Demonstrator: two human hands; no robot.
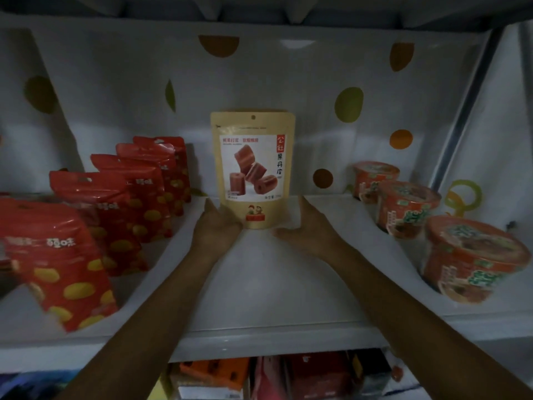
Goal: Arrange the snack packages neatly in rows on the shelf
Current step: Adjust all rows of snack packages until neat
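Left hand (217,228) and right hand (303,228) grip the tan pouch (253,168) — labelled 公社 果丹皮.

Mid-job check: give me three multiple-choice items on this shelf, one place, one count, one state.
1. Where is the beige pouch? A) between the red bags and the noodle bowls; B) on the lower shelf; C) behind the bowls.
2. How many noodle bowls? A) one; B) three; C) five.
3. The pouch is: A) lying flat; B) torn open; C) upright, held by left hand and right hand.
Answers: 1 A, it sits between both rows; 2 B, three line the right side; 3 C, both hands grip its lower corners.
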